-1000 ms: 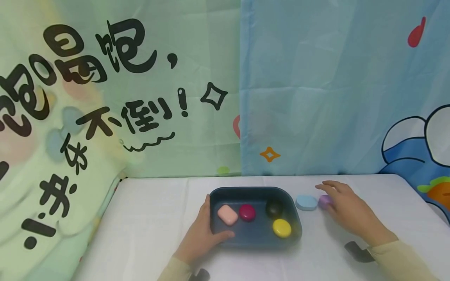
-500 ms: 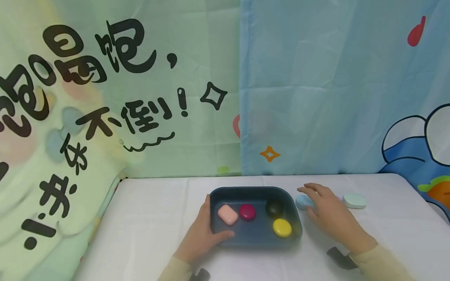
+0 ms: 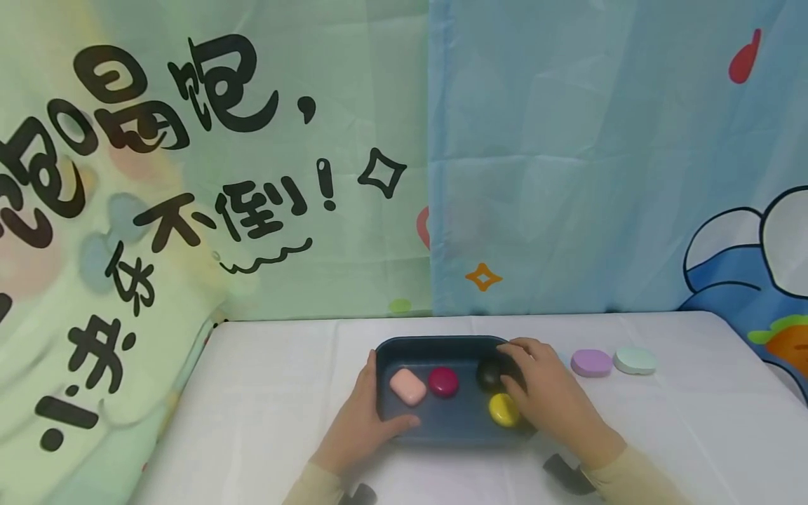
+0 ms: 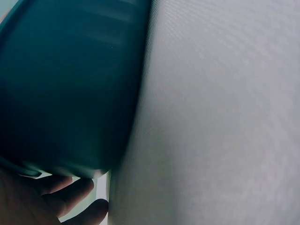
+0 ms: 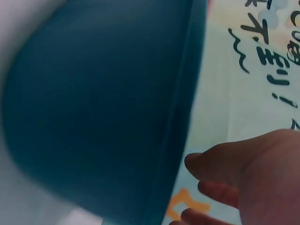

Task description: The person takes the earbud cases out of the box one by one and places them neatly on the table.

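Note:
A dark blue rectangular tray (image 3: 435,424) stands on the table. My left hand (image 3: 361,414) holds its left end, thumb over the front rim and fingers along the outer wall. Inside lie a pink rounded block (image 3: 408,387), a crimson round piece (image 3: 444,381), a dark round piece (image 3: 489,374) and a yellow round piece (image 3: 503,409). Over the tray's right end is my right hand (image 3: 555,396), fingers loosely bent near the dark and yellow pieces. In the right wrist view nothing shows between thumb and fingers, beside the tray wall (image 5: 98,112).
Right of the tray lie a purple oval piece (image 3: 591,363) and a mint oval piece (image 3: 635,360). A light blue piece (image 3: 561,358) is mostly hidden behind my right hand. Printed cloth (image 3: 536,140) hangs behind the white table (image 3: 271,393).
My right hand has moved left, from the purple piece past the light blue one to the tray's right end. The purple and mint pieces are uncovered. My left hand keeps its place.

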`<action>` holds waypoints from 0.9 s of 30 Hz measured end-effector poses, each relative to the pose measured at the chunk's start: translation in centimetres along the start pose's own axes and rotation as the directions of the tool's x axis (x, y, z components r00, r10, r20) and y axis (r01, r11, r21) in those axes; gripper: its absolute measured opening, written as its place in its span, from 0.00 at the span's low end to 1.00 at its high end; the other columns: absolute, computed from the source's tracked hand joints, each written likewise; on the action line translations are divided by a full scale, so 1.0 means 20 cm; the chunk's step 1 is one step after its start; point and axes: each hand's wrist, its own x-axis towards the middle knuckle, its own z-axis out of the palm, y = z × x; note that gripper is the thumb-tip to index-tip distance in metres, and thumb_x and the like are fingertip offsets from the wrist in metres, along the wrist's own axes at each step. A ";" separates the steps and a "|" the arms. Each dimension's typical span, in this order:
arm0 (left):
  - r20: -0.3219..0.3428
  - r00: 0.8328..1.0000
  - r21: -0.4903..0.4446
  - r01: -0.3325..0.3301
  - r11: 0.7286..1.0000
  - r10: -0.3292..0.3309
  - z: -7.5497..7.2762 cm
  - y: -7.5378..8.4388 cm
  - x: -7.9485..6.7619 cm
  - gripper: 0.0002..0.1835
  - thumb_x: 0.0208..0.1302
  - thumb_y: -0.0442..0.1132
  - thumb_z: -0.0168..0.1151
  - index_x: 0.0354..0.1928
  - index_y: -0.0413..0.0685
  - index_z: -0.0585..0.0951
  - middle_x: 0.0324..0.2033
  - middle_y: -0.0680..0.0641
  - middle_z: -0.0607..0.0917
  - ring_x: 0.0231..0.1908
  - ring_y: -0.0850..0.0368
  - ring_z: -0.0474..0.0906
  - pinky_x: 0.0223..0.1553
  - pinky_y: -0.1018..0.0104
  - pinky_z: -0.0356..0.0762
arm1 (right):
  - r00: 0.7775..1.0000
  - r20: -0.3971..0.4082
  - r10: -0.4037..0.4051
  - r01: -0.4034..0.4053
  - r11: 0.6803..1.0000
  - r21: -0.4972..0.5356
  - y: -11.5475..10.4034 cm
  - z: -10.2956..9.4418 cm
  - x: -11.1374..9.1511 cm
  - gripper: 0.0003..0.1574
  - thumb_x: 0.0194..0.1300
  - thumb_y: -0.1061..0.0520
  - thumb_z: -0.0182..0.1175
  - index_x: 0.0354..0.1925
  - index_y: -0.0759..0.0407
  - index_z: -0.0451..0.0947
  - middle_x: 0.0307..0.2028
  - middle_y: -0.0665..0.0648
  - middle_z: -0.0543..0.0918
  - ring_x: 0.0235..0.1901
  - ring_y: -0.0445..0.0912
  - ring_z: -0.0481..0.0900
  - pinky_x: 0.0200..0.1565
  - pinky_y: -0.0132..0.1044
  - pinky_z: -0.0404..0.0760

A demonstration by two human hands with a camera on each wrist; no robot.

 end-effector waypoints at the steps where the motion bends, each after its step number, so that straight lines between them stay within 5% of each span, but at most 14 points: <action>1: 0.000 1.000 -0.001 0.001 1.000 -0.001 0.00 0.00 0.00 0.66 0.54 0.61 0.74 0.80 0.39 0.42 0.78 0.42 0.52 0.76 0.48 0.52 0.71 0.46 0.58 | 1.000 -0.002 0.005 -0.005 1.000 0.000 -0.02 0.01 0.00 0.26 0.59 0.63 0.70 0.55 0.70 0.78 0.53 0.70 0.78 0.53 0.65 0.76 0.55 0.59 0.77; 11: -0.001 1.000 -0.004 -0.010 1.000 0.010 0.00 0.00 0.00 0.65 0.54 0.61 0.74 0.80 0.44 0.41 0.78 0.43 0.52 0.75 0.48 0.53 0.70 0.46 0.59 | 0.993 0.061 0.101 -0.095 0.990 -0.103 -0.15 0.10 0.04 0.29 0.61 0.58 0.70 0.56 0.72 0.77 0.49 0.71 0.78 0.49 0.66 0.78 0.50 0.59 0.80; 19: -0.003 1.000 -0.011 -0.007 1.000 0.007 0.00 0.00 0.00 0.66 0.54 0.61 0.74 0.81 0.44 0.41 0.78 0.43 0.52 0.75 0.48 0.53 0.70 0.46 0.59 | 0.959 0.196 0.205 -0.164 0.965 -0.204 -0.20 0.15 0.08 0.35 0.62 0.51 0.70 0.59 0.73 0.74 0.49 0.74 0.77 0.47 0.67 0.79 0.46 0.59 0.82; 27: -0.001 1.000 -0.007 -0.002 1.000 0.002 0.00 0.00 0.00 0.66 0.54 0.61 0.74 0.80 0.42 0.42 0.78 0.43 0.52 0.75 0.48 0.53 0.70 0.46 0.59 | 0.952 0.193 0.238 -0.189 0.952 -0.239 -0.20 0.20 0.08 0.37 0.59 0.52 0.73 0.58 0.73 0.74 0.47 0.77 0.75 0.41 0.67 0.80 0.42 0.59 0.83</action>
